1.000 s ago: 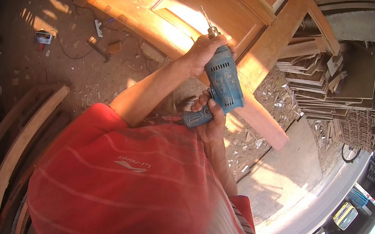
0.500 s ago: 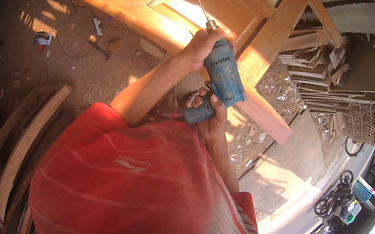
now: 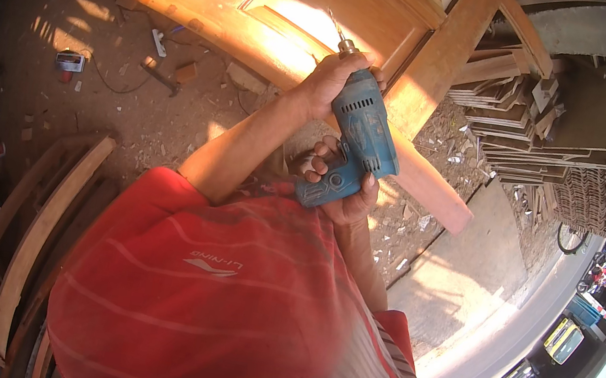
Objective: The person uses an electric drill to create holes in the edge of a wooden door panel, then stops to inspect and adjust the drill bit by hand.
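Note:
A blue power drill (image 3: 367,129) is held up in front of my red shirt, with its thin bit (image 3: 336,23) pointing up and slightly left. My left hand (image 3: 329,83) is closed round the front of the body, just behind the chuck (image 3: 347,47). Lower down, my right hand (image 3: 353,204) grips the drill's handle, fingers curled on its left side and the thumb on its right. Beyond the bit lies a brown panelled wooden door (image 3: 278,53); in this view the bit overlaps it, and whether they touch I cannot tell.
A plank (image 3: 431,190) sticks out from under the door. Stacked boards (image 3: 562,128) stand at right; curved wood pieces (image 3: 42,241) lie at lower left. On the littered dirt floor are a hammer (image 3: 161,77) and a power strip (image 3: 157,43). Vehicles (image 3: 563,340) line the road at right.
The drill has shifted slightly right and down, both hands with it. My right thumb sits lower on the handle. On the road, a motorcycle has gone and a yellow vehicle shows instead.

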Action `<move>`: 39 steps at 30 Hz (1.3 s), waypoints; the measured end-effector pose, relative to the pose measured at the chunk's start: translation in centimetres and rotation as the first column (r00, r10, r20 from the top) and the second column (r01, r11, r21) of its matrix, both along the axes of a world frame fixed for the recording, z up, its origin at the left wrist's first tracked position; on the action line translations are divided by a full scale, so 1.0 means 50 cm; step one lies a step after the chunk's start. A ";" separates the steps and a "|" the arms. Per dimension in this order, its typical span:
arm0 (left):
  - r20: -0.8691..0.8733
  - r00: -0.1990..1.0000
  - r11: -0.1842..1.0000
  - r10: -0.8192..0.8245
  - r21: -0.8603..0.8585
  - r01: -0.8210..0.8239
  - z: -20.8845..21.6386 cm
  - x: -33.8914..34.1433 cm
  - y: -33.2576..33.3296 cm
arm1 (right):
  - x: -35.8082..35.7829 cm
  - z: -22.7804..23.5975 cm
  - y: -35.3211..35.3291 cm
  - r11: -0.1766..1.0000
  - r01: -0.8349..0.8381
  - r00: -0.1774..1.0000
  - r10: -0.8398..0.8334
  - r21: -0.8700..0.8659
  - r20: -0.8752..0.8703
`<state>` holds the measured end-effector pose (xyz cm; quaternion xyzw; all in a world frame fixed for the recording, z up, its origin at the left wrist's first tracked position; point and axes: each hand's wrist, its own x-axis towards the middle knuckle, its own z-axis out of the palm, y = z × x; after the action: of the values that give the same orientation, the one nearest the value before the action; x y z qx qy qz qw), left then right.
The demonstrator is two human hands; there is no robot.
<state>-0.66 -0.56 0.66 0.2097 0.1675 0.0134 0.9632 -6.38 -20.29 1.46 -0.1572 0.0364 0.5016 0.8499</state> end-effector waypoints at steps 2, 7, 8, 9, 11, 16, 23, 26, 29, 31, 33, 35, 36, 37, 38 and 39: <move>0.000 1.000 1.000 -0.007 -0.018 0.007 0.004 0.002 -0.001 | 0.001 -0.008 -0.005 0.999 -0.024 0.999 0.023 0.048 0.024; 0.027 1.000 0.999 -0.009 -0.038 0.010 0.012 0.004 -0.003 | -0.001 -0.013 -0.010 1.000 -0.003 1.000 0.002 0.028 0.027; 0.025 1.000 0.999 -0.010 -0.038 0.011 0.011 0.003 -0.003 | -0.003 -0.009 -0.009 1.000 -0.001 1.000 0.001 0.028 0.025; 0.027 1.000 0.999 -0.003 -0.045 0.004 0.010 0.003 -0.003 | -0.004 -0.005 -0.008 1.000 0.001 1.000 -0.001 0.013 0.023; 0.028 1.000 0.999 0.004 -0.051 -0.003 0.003 0.004 -0.001 | -0.005 0.004 -0.006 1.000 0.003 1.000 -0.003 -0.002 0.021; 0.010 1.000 0.998 -0.006 -0.060 0.006 -0.009 0.008 0.000 | -0.007 0.020 0.002 0.996 0.004 0.999 -0.001 -0.084 0.034; 0.052 0.998 0.990 -0.026 -0.138 0.033 -0.009 0.003 0.010 | 0.004 0.009 0.006 1.000 -0.018 0.999 0.018 0.015 0.041; 0.034 0.999 0.997 -0.001 -0.075 0.004 0.012 0.002 0.007 | 0.013 0.010 0.007 0.988 -0.120 0.988 0.110 0.100 0.106; 0.060 0.996 0.992 -0.060 -0.105 0.066 0.012 0.003 0.007 | 0.005 0.005 0.005 0.987 -0.093 0.995 0.086 0.131 0.059; 0.107 0.992 0.988 -0.072 -0.129 0.085 0.008 0.004 0.008 | 0.001 0.008 0.002 0.993 -0.092 0.993 0.086 0.076 0.076; 0.072 0.996 0.988 -0.046 -0.144 0.056 0.009 0.000 0.005 | -0.004 0.013 0.002 0.993 -0.101 0.993 0.096 0.062 0.073; 0.036 0.999 0.987 -0.022 -0.158 0.027 0.005 -0.002 0.005 | -0.008 0.020 0.002 0.993 -0.109 0.992 0.106 0.048 0.069; 0.078 0.996 0.990 -0.032 -0.135 0.042 0.001 -0.001 0.009 | -0.010 0.024 0.002 0.996 -0.086 0.995 0.086 0.000 0.056; 0.119 0.992 0.992 -0.042 -0.110 0.056 -0.003 -0.002 0.012 | -0.012 0.026 0.002 0.997 -0.064 0.997 0.066 -0.049 0.043; 0.118 0.992 0.992 -0.044 -0.110 0.057 -0.002 -0.002 0.013 | -0.012 0.027 0.003 0.997 -0.062 0.997 0.064 -0.049 0.042; 0.132 0.990 0.988 -0.048 -0.139 0.067 -0.002 -0.002 0.014 | -0.012 0.028 0.003 0.997 -0.045 0.998 0.047 -0.065 0.034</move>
<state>-0.78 0.14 0.56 0.1436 0.0996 -0.0130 0.9845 -6.99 -20.12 2.83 -0.1943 0.0339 0.5167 0.8332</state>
